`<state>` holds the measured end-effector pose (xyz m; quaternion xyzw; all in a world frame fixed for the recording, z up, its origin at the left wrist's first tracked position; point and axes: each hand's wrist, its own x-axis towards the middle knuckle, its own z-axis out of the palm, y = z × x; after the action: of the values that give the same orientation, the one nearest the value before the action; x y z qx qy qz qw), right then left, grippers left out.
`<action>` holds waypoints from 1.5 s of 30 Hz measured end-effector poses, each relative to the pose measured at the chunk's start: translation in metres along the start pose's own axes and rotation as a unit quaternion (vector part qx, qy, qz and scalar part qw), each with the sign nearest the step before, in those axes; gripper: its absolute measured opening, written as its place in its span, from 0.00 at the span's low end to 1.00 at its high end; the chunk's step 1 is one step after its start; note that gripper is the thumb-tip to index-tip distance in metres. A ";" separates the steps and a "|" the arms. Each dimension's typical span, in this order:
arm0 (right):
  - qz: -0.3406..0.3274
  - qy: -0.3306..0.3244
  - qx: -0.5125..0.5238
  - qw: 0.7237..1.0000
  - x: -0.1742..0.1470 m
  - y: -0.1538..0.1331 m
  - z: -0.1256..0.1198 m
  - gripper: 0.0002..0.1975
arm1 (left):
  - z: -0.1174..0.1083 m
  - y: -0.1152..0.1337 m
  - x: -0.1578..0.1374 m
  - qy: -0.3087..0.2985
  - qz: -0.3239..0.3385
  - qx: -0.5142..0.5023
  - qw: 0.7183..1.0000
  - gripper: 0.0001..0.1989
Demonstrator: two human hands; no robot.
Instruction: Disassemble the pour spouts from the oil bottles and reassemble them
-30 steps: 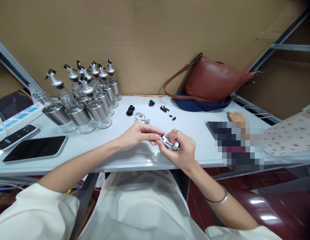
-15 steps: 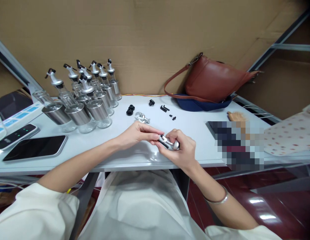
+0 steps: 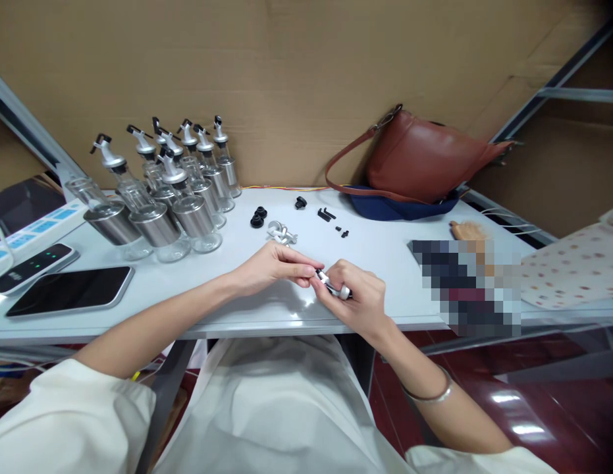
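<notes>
Near the table's front edge, a silver and black pourer spout [image 3: 343, 291] lies sideways between my hands. My right hand [image 3: 360, 293] is wrapped round its wide end, thumb and forefinger along its side. My left hand [image 3: 281, 266] pinches the black tip of the spout with thumb and fingers; the pinched part is mostly hidden. Just beyond the left hand lie loose silver spout parts [image 3: 281, 233]. Black stoppers [image 3: 257, 218] sit behind these, with another black stopper [image 3: 300, 203] farther right. Thin black levers [image 3: 326, 214] and tiny black pieces [image 3: 342, 232] lie to the right.
Several glass and steel oil bottles [image 3: 190, 214], most with spouts, stand at the left. A phone [image 3: 72, 291], a black device [image 3: 33, 268] and a power strip [image 3: 44, 230] lie nearby. A brown bag [image 3: 419, 155] rests on a navy cap [image 3: 399, 205] at the back right.
My right thumb and forefinger have closed in along the spout, covering more of its black lever. My left hand has shifted very slightly to the right, keeping its pinch.
</notes>
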<state>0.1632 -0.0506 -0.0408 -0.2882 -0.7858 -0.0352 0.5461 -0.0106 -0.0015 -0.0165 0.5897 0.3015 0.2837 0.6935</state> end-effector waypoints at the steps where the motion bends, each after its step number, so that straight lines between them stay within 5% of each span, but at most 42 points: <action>1: -0.001 0.002 0.004 1.000 0.000 0.000 0.000 0.17 | 0.000 0.001 0.000 -0.007 0.003 -0.001 1.000 0.13; 20: -0.012 0.019 0.087 0.996 -0.003 -0.001 0.000 0.15 | 0.010 -0.025 0.003 -0.115 0.026 -0.113 0.987 0.20; 28: -0.024 -0.066 0.074 0.995 0.006 -0.003 -0.006 0.06 | 0.011 0.009 -0.017 -0.015 0.082 0.075 0.994 0.19; 30: -0.034 -0.085 0.078 0.993 0.008 -0.005 -0.008 0.08 | 0.004 0.027 -0.032 0.074 0.146 0.225 0.960 0.15; 31: -0.034 -0.081 0.076 0.993 0.009 -0.006 -0.009 0.08 | -0.003 0.037 -0.040 0.140 0.190 0.310 0.921 0.13; 35: -0.001 -0.029 0.095 0.995 0.010 -0.004 -0.014 0.10 | -0.047 0.075 -0.074 0.459 0.340 0.504 0.648 0.09; 36: 0.011 -0.024 0.102 0.994 0.010 -0.003 -0.015 0.11 | -0.060 0.082 -0.081 0.514 0.329 0.519 0.598 0.13; 37: 0.022 -0.023 0.107 0.994 0.010 -0.002 -0.016 0.12 | -0.074 0.087 -0.088 0.541 0.290 0.540 0.577 0.16; 39: 0.035 -0.023 0.116 0.992 0.011 -0.002 -0.017 0.15 | -0.098 0.092 -0.099 0.541 0.191 0.573 0.585 0.20; 41: 0.047 -0.018 0.127 0.991 0.011 -0.002 -0.017 0.16 | -0.114 0.090 -0.107 0.517 0.113 0.566 0.632 0.20; 45: 0.089 -0.002 0.152 0.984 0.010 0.000 -0.017 0.12 | -0.118 0.077 -0.122 0.515 0.108 0.498 0.689 0.15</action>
<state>0.1746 -0.0528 -0.0249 -0.2706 -0.7540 0.1342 0.5833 -0.1830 -0.0052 0.0556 0.6381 0.6426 0.4242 -0.0021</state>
